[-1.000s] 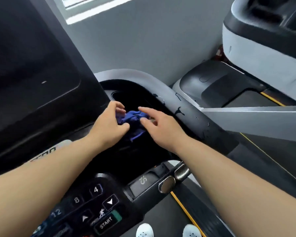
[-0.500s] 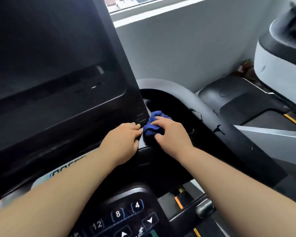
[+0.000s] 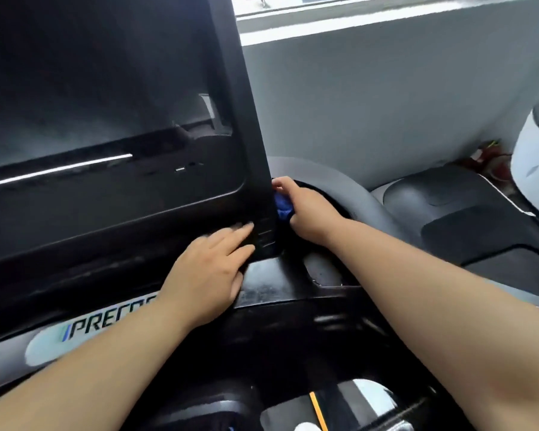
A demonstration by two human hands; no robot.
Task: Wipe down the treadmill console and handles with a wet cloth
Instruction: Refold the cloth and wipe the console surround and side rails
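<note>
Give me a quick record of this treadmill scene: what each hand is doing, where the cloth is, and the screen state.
left hand: flat, fingers straight, resting on the lower right corner of the console
right hand: grips the cloth
cloth: blue, bunched, held against the console's right edge
screen: dark
nearby: second treadmill to the right

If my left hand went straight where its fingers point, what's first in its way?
Probably the glossy black console frame's right edge, then the crumpled blue cloth the right hand grips; depth unclear.
</note>
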